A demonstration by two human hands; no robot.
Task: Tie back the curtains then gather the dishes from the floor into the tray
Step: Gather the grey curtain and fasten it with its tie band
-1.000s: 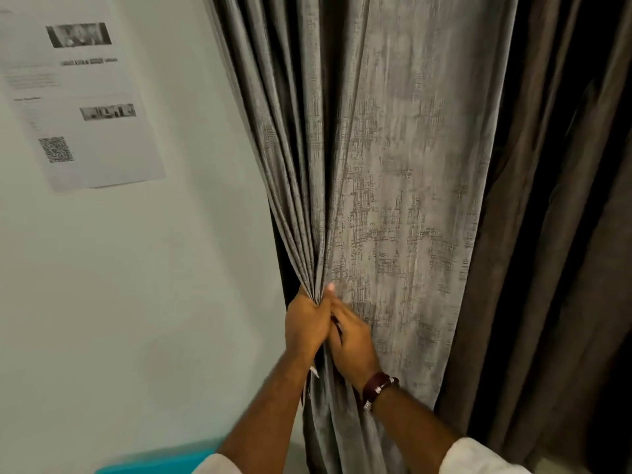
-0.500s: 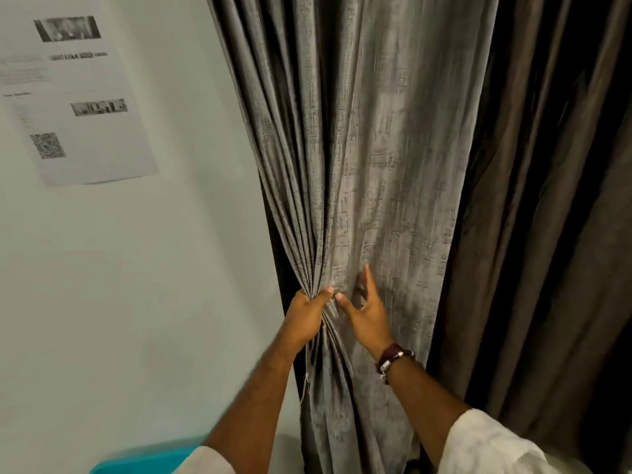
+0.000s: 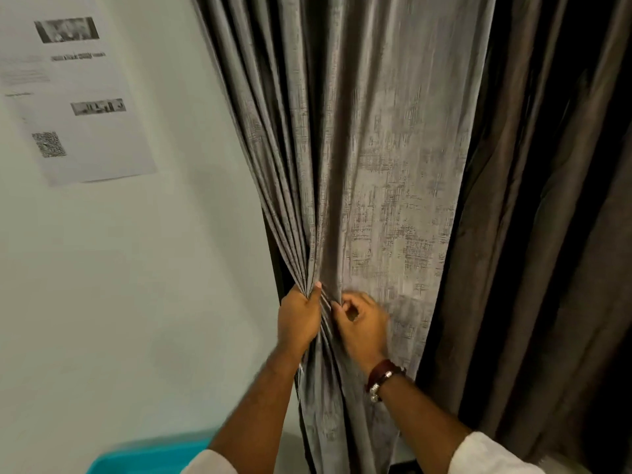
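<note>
A grey patterned curtain point(image 3: 386, 165) hangs in front of me, its left edge bunched into pleats. My left hand point(image 3: 299, 319) is closed around that bundle of pleats at about waist height. My right hand point(image 3: 362, 319), with a dark watch on the wrist, is right beside it, fingers curled and pinching a fold of the same curtain. A darker brown curtain point(image 3: 547, 234) hangs to the right. No tie-back, dishes or tray are in view.
A white wall point(image 3: 136, 285) fills the left side, with a printed sheet point(image 3: 71, 94) carrying a QR code taped to it. A teal plastic object point(image 3: 150, 456) pokes in at the bottom left, below my left arm.
My right hand went from pressing against the bundle, to spread fingers on the fabric, to curling onto a fold. My left hand has kept its hold on the pleats.
</note>
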